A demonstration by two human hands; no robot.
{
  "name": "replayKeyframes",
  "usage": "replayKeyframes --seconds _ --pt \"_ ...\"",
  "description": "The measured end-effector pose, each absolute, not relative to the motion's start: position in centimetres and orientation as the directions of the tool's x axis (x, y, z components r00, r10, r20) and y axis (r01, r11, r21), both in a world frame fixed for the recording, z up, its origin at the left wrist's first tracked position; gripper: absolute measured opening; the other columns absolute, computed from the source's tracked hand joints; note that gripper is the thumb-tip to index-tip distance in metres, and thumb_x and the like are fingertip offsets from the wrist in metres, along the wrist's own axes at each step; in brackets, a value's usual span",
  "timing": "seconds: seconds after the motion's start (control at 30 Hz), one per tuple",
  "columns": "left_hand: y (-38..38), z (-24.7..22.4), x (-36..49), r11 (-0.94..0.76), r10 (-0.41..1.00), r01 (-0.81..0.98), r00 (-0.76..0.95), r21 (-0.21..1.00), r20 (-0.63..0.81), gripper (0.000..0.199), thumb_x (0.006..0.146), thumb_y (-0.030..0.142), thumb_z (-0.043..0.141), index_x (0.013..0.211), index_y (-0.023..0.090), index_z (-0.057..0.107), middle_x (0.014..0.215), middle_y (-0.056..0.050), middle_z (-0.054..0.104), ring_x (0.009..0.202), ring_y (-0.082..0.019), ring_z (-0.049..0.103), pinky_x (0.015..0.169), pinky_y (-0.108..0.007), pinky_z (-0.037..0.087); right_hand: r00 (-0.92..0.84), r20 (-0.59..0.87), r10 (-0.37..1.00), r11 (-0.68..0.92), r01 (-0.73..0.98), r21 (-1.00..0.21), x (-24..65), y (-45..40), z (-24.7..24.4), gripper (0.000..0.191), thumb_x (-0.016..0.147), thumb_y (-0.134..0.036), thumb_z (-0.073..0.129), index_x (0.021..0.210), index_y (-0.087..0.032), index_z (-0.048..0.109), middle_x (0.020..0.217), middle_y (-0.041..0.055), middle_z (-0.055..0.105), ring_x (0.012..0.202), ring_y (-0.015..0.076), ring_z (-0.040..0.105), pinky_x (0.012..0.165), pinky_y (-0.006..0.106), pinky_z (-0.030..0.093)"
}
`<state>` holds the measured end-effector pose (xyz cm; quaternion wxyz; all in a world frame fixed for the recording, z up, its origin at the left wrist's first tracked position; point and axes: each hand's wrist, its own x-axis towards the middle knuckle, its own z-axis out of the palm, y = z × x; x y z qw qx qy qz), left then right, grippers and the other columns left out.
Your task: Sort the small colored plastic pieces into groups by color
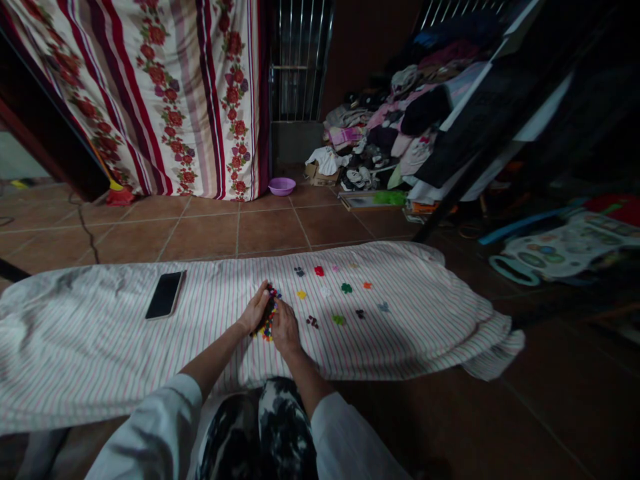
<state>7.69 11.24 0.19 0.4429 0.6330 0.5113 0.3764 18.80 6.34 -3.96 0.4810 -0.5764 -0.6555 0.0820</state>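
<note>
A pile of mixed coloured beads (267,324) lies on the striped cloth (210,353) in front of me, between my hands. My left hand (255,308) rests at the pile's left edge, fingers stretched forward. At its right side my right hand (285,326) touches the beads with curled fingers; what its fingertips hold, if anything, is too small to tell. Right of my hands are several small single-colour groups, among them a red one (319,271), a yellow one (301,294), a dark green one (347,288), a light green one (339,320) and an orange one (367,285).
A phone (166,295) lies on the cloth at the left. Beyond it are a tiled floor, a floral curtain (173,100), a purple basin (282,186) and a heap of clothes (380,127). A dark slanted bar (450,193) stands behind the cloth's right part.
</note>
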Motion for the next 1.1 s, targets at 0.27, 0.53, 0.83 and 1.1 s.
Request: replayKeyframes --seconds 0.27,0.53,0.83,1.1 --pt "10.8 -0.2 5.8 -0.23 0.971 0.441 0.159 0.867 0.177 0.06 0.095 0.053 0.02 0.137 0.017 0.044 0.143 -0.012 0.049 0.136 -0.022 0.04 0.113 -0.046 0.033 0.114 0.509 0.853 0.308 0.678 -0.668 18.9 6.3 -3.6 0.046 0.086 -0.012 0.033 0.126 -0.009 0.056 0.119 0.0146 0.063 0.112 0.0231 0.057 0.1 0.041 0.047" --pt "5.8 -4.6 3.9 -0.563 0.76 0.795 0.392 0.224 0.518 0.032 0.092 0.02 0.033 0.116 0.016 0.054 0.139 -0.02 0.049 0.138 -0.029 0.034 0.104 -0.063 0.035 0.119 0.487 0.865 0.289 0.675 -0.679 18.8 6.1 -3.3 0.045 0.091 -0.014 0.029 0.125 -0.009 0.056 0.119 0.015 0.064 0.111 0.0223 0.057 0.1 0.041 0.046" --pt "6.9 -3.5 6.3 -0.615 0.766 0.708 0.434 0.346 0.474 0.048 0.096 0.032 0.024 0.139 0.017 0.036 0.147 -0.018 0.04 0.14 -0.025 0.032 0.106 -0.053 0.04 0.113 0.483 0.868 0.303 0.649 -0.697 18.9 6.3 -3.4 0.044 0.09 -0.016 0.032 0.126 -0.012 0.056 0.118 0.0142 0.064 0.11 0.022 0.058 0.098 0.04 0.047" --pt "4.3 -3.2 6.1 -0.507 0.856 0.701 0.34 0.501 0.39 0.053 0.098 0.037 0.021 0.148 0.019 0.025 0.151 -0.013 0.037 0.143 -0.022 0.025 0.114 -0.051 0.03 0.093 0.505 0.858 0.318 0.677 -0.664 19.0 6.2 -3.7 0.045 0.09 -0.015 0.03 0.127 -0.012 0.055 0.119 0.0142 0.064 0.111 0.0213 0.057 0.099 0.04 0.047"
